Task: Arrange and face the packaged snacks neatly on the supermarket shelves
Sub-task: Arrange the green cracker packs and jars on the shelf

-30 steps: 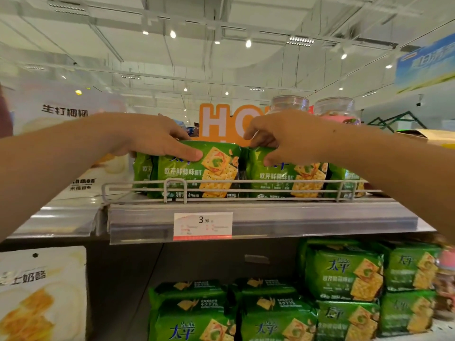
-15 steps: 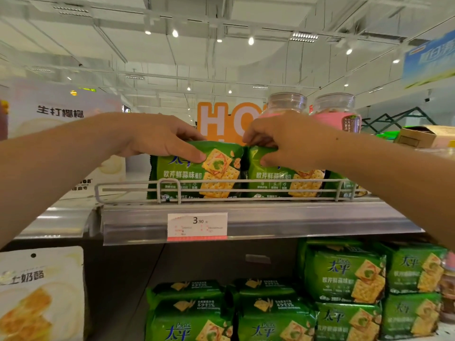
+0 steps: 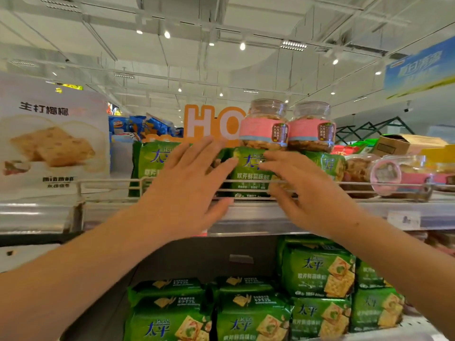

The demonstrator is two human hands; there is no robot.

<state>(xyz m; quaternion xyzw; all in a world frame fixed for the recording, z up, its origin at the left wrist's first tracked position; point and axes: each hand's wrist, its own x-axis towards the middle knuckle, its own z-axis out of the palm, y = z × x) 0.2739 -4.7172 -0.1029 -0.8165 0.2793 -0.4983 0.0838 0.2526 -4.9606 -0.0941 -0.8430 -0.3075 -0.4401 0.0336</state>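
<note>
Green cracker packs stand upright behind the wire rail of the top shelf. My left hand is spread flat, fingers straight, in front of the left pack. My right hand is also flat with straight fingers, over the front of the middle pack. Neither hand grips anything. A third green pack stands to the right, partly hidden. More green cracker packs are stacked on the shelf below.
Two clear jars with pink labels sit on top of the green packs. A jar lying on its side is at the right. A large white cracker bag stands at the left. A cardboard box is far right.
Both hands let go of the tops of the two packs and drew back, now open and flat in front of them. The camera has come closer and the jars are in fuller view.
</note>
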